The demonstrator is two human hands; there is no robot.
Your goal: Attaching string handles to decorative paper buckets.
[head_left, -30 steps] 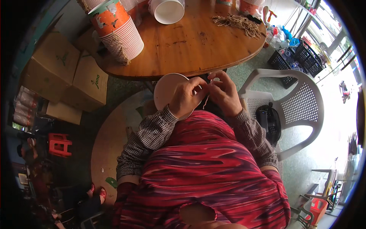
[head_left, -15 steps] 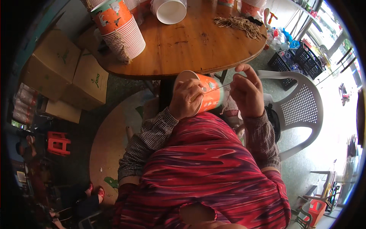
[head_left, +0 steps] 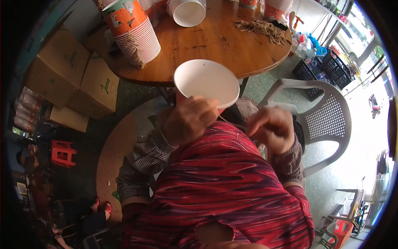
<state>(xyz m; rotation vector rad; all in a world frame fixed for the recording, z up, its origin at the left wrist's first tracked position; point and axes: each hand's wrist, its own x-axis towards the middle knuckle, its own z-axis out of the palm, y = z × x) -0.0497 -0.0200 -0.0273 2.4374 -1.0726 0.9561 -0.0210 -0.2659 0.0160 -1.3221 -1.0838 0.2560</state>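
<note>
**Two hands, one white cup held below the table's near edge**

Two hands were in view, both yours, raised in front of your red striped top. Your left hand had its fingers curled shut around the lower wall of a paper cup, gripping it from below so that the white inside faced up toward you. The cup sat tilted, its round mouth open to the camera, hanging just off the near edge of the round wooden table and overlapping that edge in the picture. A thin pale string ran from beside your left fingers down toward your body.

Your right hand was loosely closed, fingers bent inward and pinched together, well to the right of the cup and not touching it. It was blurred, so you could not tell what, if anything, it had hold of.

On the table's far left edge lay a stack of cups, ribbed white with an orange printed one at the end, lying on its side. Another white cup lay near the far edge with its mouth toward you. A bundle of brown strings rested toward the far right edge. A white plastic chair stood beside you on the right, and cardboard boxes sat on the floor to the left.
</note>
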